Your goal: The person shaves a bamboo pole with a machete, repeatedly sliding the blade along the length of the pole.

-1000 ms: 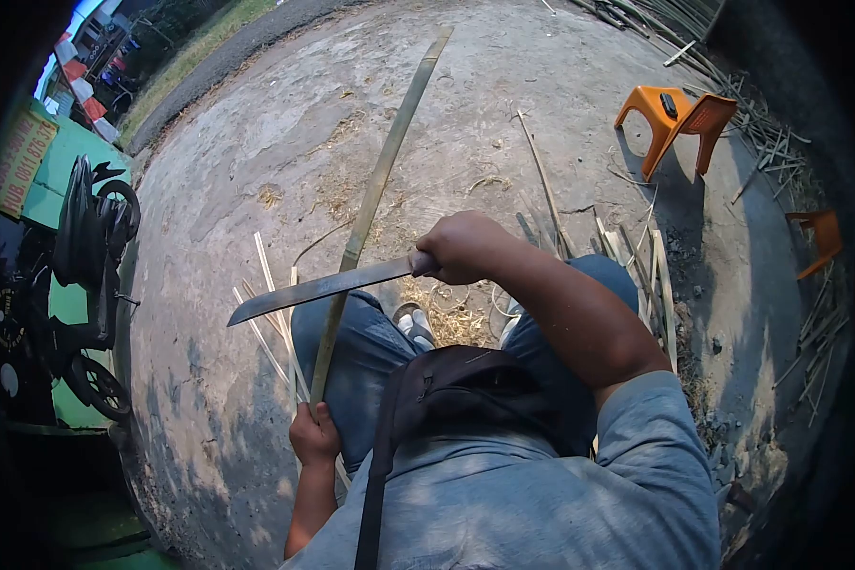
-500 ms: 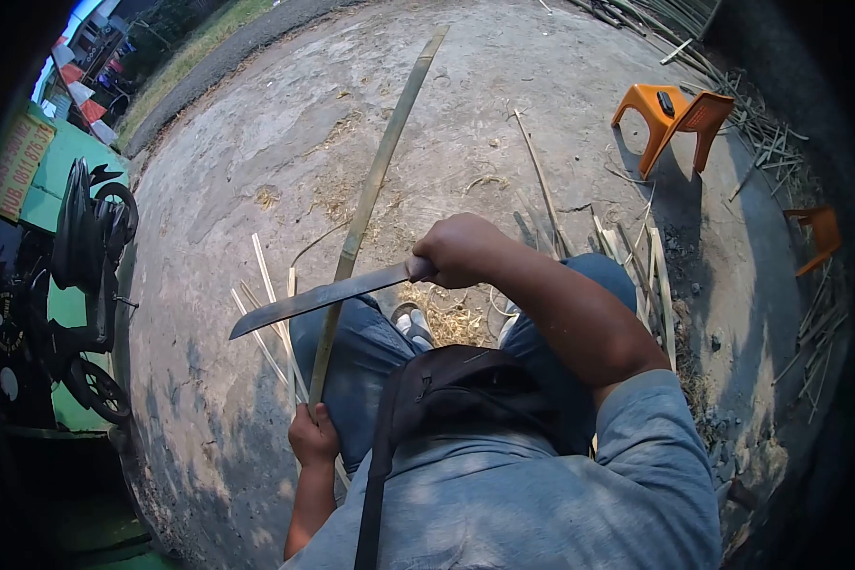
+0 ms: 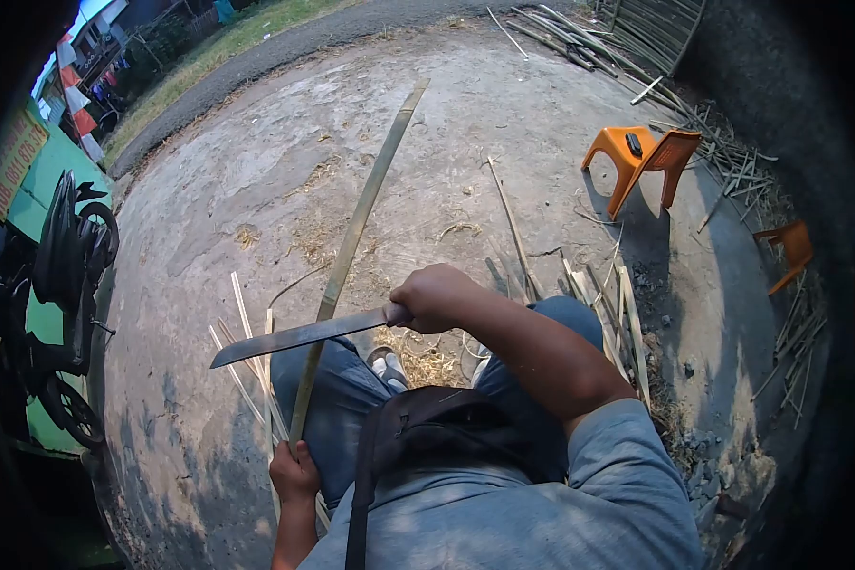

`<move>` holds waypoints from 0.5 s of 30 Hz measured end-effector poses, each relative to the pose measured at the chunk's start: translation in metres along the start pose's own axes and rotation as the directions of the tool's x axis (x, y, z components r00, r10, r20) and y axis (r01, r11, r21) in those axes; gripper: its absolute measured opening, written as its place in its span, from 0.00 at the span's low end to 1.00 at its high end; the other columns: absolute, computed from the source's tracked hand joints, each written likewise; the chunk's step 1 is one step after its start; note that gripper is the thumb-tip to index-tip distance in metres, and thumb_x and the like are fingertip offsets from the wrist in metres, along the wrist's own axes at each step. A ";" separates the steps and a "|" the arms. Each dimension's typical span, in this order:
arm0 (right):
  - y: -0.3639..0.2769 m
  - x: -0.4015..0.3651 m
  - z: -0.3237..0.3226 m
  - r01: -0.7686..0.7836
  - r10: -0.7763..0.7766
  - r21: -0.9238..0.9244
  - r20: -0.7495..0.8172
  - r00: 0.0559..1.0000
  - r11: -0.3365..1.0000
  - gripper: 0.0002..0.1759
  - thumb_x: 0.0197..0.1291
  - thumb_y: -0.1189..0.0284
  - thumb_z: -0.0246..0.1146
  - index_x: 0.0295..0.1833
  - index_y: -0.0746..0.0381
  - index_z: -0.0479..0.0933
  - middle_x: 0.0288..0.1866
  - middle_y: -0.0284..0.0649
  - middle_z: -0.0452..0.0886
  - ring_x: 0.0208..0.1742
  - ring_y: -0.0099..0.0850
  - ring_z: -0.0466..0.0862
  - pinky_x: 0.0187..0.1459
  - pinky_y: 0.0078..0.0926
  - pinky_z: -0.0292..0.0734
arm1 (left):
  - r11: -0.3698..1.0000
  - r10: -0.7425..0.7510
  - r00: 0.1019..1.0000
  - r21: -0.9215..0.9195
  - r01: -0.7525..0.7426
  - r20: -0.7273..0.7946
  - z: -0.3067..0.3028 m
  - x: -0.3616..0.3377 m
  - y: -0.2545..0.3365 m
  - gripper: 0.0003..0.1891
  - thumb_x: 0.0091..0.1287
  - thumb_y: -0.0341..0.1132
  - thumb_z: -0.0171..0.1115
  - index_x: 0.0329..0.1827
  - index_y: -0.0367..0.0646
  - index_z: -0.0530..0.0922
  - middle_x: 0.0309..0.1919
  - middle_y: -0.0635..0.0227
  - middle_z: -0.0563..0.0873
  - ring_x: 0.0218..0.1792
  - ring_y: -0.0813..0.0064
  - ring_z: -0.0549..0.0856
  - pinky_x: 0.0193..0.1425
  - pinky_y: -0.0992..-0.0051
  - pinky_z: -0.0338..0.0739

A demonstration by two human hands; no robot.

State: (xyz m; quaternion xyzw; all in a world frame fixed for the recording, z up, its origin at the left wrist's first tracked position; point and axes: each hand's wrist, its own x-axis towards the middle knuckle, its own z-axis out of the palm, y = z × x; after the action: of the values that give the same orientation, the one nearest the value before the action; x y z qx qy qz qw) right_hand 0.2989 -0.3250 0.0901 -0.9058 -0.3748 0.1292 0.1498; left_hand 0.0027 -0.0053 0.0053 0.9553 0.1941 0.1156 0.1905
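Observation:
A long machete (image 3: 299,336) is in my right hand (image 3: 439,298), its fingers wrapped round the handle and the blade pointing left. The blade lies across a long greenish bamboo strip (image 3: 363,211), just below a node. Near its lower end, my left hand (image 3: 294,472) holds this strip beside my left knee. The strip's far end reaches up over the concrete ground. Thin pale bamboo strips (image 3: 241,306) stick out beside my left leg, close to the left hand. Wood shavings (image 3: 427,359) lie between my feet.
Split bamboo pieces (image 3: 631,328) lean by my right knee. An orange chair (image 3: 627,157) with a small black object on it stands at the right, and another orange piece (image 3: 787,253) is farther right. Bamboo piles (image 3: 589,43) lie behind. A motorcycle (image 3: 66,285) is at the left.
The view has shifted, so the chair, hands and strip appear lower and further left. Both hands keep their holds, and the blade still crosses the strip, at a slightly flatter angle.

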 end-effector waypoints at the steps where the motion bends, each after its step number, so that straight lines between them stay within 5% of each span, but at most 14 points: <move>1: 0.001 0.000 -0.001 -0.006 0.006 -0.001 -0.008 1.000 1.000 0.12 0.59 0.57 0.70 0.42 0.51 0.89 0.40 0.43 0.90 0.44 0.47 0.90 0.46 0.48 0.85 | 1.000 -0.004 1.000 -0.006 0.004 -0.002 -0.001 0.000 0.001 0.33 0.79 0.63 0.50 0.34 0.37 0.77 0.27 0.40 0.83 0.35 0.30 0.84 0.37 0.43 0.76; 8: 0.031 0.008 -0.006 -0.151 0.163 0.122 -0.091 0.982 0.981 0.15 0.61 0.53 0.71 0.44 0.51 0.88 0.41 0.42 0.90 0.48 0.46 0.90 0.48 0.47 0.84 | 1.000 -0.009 1.000 0.027 0.009 0.001 0.002 0.000 -0.004 0.33 0.78 0.63 0.50 0.34 0.36 0.77 0.26 0.40 0.82 0.34 0.31 0.84 0.36 0.44 0.76; 15: 0.008 -0.001 0.002 -0.015 0.015 0.033 -0.020 1.000 0.999 0.13 0.59 0.55 0.71 0.43 0.51 0.89 0.39 0.42 0.90 0.44 0.47 0.90 0.47 0.48 0.85 | 0.999 0.001 1.000 0.043 -0.001 0.001 -0.001 0.000 -0.002 0.33 0.79 0.63 0.49 0.34 0.36 0.77 0.26 0.40 0.82 0.34 0.31 0.84 0.37 0.43 0.76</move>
State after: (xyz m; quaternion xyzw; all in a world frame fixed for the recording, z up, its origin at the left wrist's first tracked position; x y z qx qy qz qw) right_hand 0.3024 -0.3308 0.0854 -0.9072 -0.3643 0.1275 0.1677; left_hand 0.0016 -0.0039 0.0052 0.9594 0.1958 0.1112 0.1701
